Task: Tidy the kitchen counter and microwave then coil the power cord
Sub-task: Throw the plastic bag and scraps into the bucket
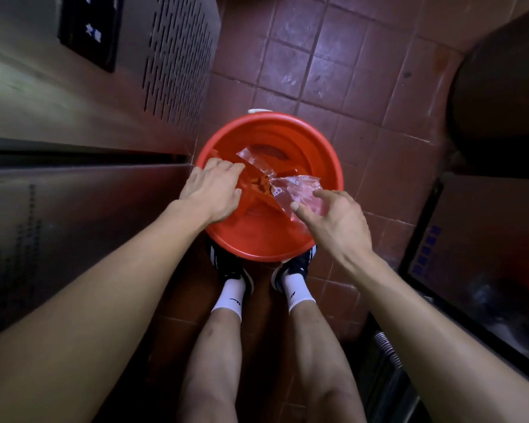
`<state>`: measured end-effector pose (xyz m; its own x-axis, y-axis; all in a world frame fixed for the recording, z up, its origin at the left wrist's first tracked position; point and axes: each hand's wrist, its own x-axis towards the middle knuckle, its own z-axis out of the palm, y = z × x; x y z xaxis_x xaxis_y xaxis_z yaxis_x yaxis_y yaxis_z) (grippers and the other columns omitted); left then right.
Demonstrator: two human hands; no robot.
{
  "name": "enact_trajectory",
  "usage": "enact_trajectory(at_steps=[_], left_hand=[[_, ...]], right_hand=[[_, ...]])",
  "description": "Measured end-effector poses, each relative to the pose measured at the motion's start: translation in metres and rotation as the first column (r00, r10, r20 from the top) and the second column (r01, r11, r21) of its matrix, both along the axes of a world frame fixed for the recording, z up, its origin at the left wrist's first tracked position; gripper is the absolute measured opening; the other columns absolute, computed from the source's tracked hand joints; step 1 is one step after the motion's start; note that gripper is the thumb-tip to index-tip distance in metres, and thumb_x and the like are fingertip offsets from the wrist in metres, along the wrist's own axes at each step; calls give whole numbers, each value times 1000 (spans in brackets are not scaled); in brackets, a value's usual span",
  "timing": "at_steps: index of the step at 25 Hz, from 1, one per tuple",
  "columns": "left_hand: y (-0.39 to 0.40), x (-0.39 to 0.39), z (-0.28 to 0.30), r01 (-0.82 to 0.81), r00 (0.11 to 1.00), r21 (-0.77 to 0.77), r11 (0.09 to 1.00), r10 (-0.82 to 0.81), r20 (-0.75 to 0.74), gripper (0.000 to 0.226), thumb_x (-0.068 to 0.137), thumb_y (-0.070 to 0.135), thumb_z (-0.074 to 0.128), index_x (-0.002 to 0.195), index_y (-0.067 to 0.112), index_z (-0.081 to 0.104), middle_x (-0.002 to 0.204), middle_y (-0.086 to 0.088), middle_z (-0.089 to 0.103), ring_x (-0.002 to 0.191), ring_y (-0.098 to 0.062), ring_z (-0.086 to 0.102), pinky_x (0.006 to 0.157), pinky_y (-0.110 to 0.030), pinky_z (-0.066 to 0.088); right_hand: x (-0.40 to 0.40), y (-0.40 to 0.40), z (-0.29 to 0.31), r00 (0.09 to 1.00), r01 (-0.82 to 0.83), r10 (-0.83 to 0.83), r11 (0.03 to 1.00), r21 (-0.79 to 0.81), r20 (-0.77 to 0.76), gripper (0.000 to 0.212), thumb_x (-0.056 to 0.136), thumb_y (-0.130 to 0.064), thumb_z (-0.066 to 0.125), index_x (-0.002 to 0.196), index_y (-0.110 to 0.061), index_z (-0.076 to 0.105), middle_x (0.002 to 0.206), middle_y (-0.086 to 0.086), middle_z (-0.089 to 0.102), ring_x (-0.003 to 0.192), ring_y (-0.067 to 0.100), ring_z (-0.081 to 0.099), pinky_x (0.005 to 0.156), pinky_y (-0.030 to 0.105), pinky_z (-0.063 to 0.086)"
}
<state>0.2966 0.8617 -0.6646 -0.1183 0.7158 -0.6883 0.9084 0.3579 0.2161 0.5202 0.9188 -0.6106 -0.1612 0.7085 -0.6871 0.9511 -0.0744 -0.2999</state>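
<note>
Just one head cam here, pointing pretty much straight down, wide-angle, close over a red bucket point(269, 239) on the tiled floor point(333, 71), with both forearms reaching in from the bottom.

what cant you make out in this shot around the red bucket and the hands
- Head view: the left hand covers whatever its fingers curl over inside the red bucket.
- Whether the right hand touches the clear plastic wrapper: unclear.
- Wrapper print: too small to read.
- Dark panel on the steel cabinet: markings blurred.
- White object behind the bucket: mostly hidden by the rim.
</note>
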Motion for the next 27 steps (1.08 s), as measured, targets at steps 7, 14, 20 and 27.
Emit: enact_trajectory(at_steps=[7,14,20,27], left_hand=[[-38,2,1,122,988,26,992,-119,-95,45,89,29,57,133,26,57,137,0,48,133,-25,31,98,-44,33],[-54,9,2,70,993,-11,997,-71,-98,43,90,26,57,133,23,56,147,-7,40,141,-28,25,105,-46,31],[-57,14,2,-103,991,-29,994,100,-84,39,91,25,59,129,18,59,164,-14,7,151,-27,1,112,-47,25],[-61,18,2,-142,989,-39,989,140,-54,39,90,26,59,128,18,60,166,-6,-1,152,-22,-2,114,-46,25]], right_hand=[[-11,-4,-4,997,-78,79,995,-61,16,59,86,-64,61,128,-22,62,136,11,55,124,34,51,96,46,49],[-31,-9,-10,930,-328,339,940,-97,140,52,86,-63,60,113,-19,66,131,12,57,129,37,46,92,51,51],[-41,-11,-9,873,-438,447,895,-88,195,54,88,-62,60,117,-16,63,131,11,55,127,36,45,94,51,48],[-31,-1,4,836,-464,475,879,-109,274,55,85,-58,65,120,-16,66,127,10,59,121,34,50,96,51,47]])
